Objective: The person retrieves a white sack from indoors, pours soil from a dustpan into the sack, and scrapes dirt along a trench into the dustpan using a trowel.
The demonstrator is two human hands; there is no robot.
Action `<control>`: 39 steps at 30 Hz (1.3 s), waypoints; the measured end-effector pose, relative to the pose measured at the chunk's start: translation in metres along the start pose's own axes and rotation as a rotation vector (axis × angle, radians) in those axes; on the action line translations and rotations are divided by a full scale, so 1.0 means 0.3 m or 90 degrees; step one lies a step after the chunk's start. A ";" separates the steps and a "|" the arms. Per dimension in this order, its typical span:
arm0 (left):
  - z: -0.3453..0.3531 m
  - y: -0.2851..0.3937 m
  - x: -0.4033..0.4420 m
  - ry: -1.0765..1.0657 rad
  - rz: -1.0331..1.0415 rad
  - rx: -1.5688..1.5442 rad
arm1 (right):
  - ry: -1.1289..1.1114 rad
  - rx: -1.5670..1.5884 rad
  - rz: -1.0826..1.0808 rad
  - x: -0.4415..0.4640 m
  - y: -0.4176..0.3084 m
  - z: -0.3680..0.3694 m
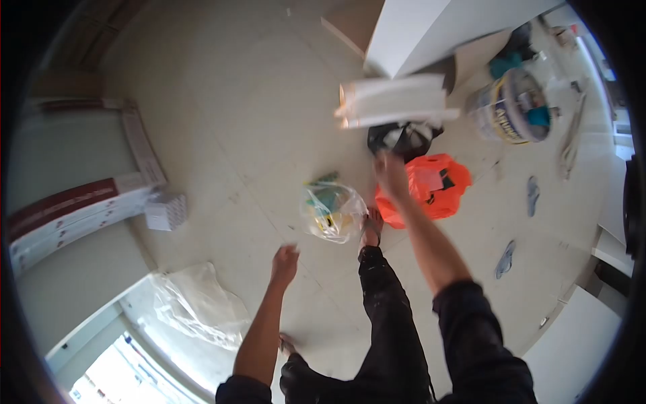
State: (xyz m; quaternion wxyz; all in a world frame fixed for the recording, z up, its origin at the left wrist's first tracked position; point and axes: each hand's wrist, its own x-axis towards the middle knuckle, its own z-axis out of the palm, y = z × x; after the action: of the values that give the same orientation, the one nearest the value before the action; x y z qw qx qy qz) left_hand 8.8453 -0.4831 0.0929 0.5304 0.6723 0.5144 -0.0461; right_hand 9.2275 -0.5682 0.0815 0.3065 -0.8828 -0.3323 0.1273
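Observation:
My right hand [391, 176], smeared by motion, is over the left edge of an orange plastic bag [441, 185], just below a black plastic bag [402, 139]. Whether it touches either bag is unclear. My left hand [285, 264] hangs above the floor with its fingers drawn together; something small and pale shows at the fingertips, too blurred to name. Between the hands stands a clear plastic bag [333, 212] with green and yellow things inside. My sandalled foot [371, 229] is beside it.
A paint bucket [511, 108] with items in it stands upper right, near a long white bundle [397, 99]. Loose flip-flops [505, 259] lie at right. Long boxes [81, 209], a small white box [165, 211] and clear plastic sheeting [198, 306] are at left.

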 end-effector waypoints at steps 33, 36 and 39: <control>0.591 1.118 0.865 -0.061 0.172 0.093 | 0.076 0.366 0.236 0.328 0.161 -0.299; 0.568 1.172 0.839 -0.060 0.145 0.097 | 0.121 0.308 0.278 0.337 0.151 -0.399; 0.557 1.186 0.799 -0.087 0.222 0.062 | 0.114 0.112 0.103 0.381 0.075 -0.396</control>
State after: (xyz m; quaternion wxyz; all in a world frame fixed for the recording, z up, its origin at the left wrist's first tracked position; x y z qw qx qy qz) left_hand 9.3015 -0.4234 0.1118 0.5307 0.7716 0.3499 -0.0238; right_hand 9.3751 -0.5598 0.1577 0.3996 -0.8844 -0.2189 0.1009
